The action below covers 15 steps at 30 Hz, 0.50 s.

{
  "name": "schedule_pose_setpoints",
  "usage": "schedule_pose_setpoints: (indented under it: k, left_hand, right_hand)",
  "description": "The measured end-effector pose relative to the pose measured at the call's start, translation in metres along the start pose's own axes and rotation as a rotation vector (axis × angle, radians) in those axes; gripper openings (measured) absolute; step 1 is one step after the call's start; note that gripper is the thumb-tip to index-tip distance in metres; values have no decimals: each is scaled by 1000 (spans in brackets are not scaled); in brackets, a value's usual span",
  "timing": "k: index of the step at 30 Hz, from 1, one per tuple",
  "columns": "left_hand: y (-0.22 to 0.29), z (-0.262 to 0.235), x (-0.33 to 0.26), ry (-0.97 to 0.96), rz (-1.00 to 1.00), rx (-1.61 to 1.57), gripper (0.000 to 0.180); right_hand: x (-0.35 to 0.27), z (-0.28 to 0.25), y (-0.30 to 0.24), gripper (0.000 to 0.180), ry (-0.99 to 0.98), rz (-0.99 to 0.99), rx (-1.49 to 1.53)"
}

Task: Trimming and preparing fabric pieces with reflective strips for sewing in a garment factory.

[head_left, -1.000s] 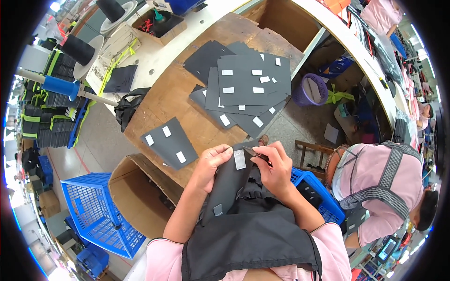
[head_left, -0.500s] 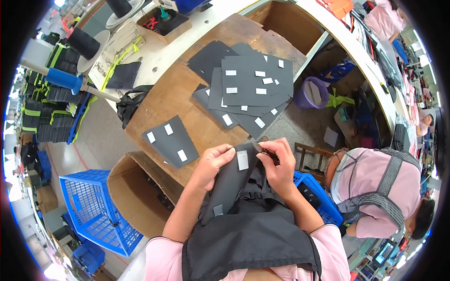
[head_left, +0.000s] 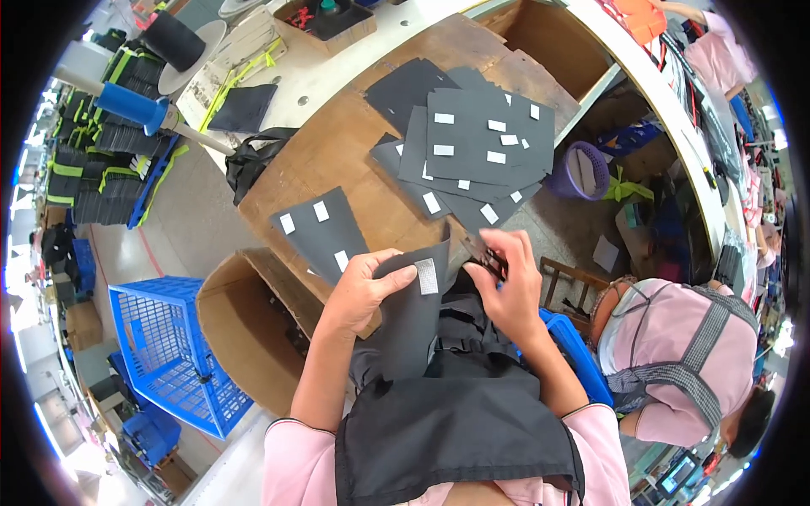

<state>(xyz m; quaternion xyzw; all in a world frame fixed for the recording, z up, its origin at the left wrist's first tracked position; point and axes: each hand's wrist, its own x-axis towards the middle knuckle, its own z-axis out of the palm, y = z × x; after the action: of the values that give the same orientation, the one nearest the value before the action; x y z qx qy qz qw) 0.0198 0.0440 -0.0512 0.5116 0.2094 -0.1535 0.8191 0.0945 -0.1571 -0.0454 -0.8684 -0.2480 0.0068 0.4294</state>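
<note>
My left hand (head_left: 361, 291) grips a black foam panel (head_left: 413, 320) by its upper left edge, thumb next to a small white patch (head_left: 428, 276) on it. My right hand (head_left: 506, 287) is closed on a small dark piece (head_left: 487, 255) at the panel's upper right corner. The panel hangs over black fabric items in my lap (head_left: 460, 337). A single black panel with three white patches (head_left: 321, 232) lies on the wooden table (head_left: 337, 152) just beyond my left hand.
A stack of black panels with white patches (head_left: 468, 152) lies farther on the table. An open cardboard box (head_left: 245, 329) and a blue crate (head_left: 164, 346) stand at the left. A person in pink (head_left: 683, 346) bends at the right, by a purple basket (head_left: 578, 173).
My left hand has slid up the panel toward its white patch. My right hand has shifted slightly right at the panel's corner. The view has tilted a little.
</note>
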Motion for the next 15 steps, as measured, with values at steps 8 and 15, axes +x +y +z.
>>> schedule_pose_setpoints:
  k: [8, 15]
  left_hand:
    - [4, 12, -1, 54, 4, 24, 19]
    - [6, 16, 0, 22, 0, 22, 17]
  right_hand:
    - [3, -7, -14, 32, -111, -286, -73]
    - [1, -9, -4, 28, -52, -236, 28]
